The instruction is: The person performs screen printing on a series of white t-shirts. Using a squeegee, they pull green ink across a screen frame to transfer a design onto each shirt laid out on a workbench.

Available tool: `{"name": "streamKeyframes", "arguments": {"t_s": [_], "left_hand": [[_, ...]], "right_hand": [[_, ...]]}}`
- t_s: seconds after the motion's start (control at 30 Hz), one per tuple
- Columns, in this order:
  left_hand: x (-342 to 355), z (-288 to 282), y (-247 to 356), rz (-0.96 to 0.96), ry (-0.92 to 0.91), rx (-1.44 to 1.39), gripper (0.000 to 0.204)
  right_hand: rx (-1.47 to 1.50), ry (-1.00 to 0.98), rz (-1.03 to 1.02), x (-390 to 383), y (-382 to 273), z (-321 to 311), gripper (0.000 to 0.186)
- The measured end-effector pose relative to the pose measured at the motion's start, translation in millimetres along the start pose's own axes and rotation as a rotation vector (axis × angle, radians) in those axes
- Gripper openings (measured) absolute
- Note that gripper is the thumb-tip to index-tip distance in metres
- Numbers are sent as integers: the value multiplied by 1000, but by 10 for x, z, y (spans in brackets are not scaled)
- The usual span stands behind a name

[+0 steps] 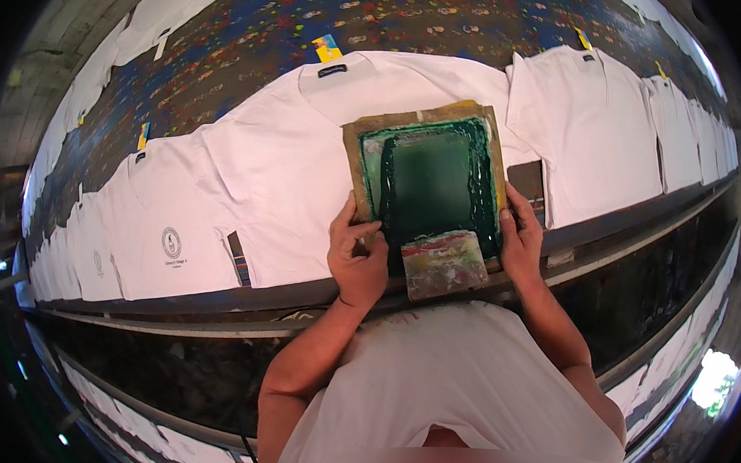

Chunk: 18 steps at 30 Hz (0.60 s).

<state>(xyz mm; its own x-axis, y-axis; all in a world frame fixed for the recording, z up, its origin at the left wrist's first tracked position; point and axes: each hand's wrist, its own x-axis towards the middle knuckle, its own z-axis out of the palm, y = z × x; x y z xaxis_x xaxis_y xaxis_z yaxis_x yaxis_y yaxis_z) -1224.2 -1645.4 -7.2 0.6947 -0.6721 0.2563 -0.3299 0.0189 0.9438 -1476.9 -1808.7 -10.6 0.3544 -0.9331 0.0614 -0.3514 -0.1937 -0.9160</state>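
Observation:
A screen printing frame (498, 158) with wooden edges and dark green ink over its mesh lies above a white T-shirt (274, 159). Whether the frame touches the shirt cannot be told. My left hand (357, 260) grips the frame's lower left side, fingers curled at its edge. At the lower right side, my right hand (521, 244) holds the other edge. A squeegee (444, 265) with a paint-stained, flat handle rests inside the frame at its near end, between my hands. Neither hand touches it.
A long, paint-spotted table (228, 65) bears more white shirts in a row. The shirt (170, 213) to the left has a dark round print; the shirt (593, 134) to the right looks plain. Yellow-and-blue tags (326, 49) stand at the collars. A rail (215, 328) runs along the near edge.

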Motion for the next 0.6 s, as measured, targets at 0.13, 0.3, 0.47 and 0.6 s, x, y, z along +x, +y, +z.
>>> {"name": "streamKeyframes", "arguments": {"t_s": [0.13,0.3,0.47,0.6], "left_hand": [[-17,13,-70,-31,18,-43,31],[-67,12,-132,-74,12,-117,32],[-62,30,-156,-67,4,-208,34],[-56,28,-168,-50,5,-170,33]], "right_hand": [[-54,-42,-3,19,-92,-22,46],[-88,-77,-6,33,-145,-63,48],[-56,-66,-29,52,-120,-58,48],[-48,-49,-57,66,-99,-42,49]]}}
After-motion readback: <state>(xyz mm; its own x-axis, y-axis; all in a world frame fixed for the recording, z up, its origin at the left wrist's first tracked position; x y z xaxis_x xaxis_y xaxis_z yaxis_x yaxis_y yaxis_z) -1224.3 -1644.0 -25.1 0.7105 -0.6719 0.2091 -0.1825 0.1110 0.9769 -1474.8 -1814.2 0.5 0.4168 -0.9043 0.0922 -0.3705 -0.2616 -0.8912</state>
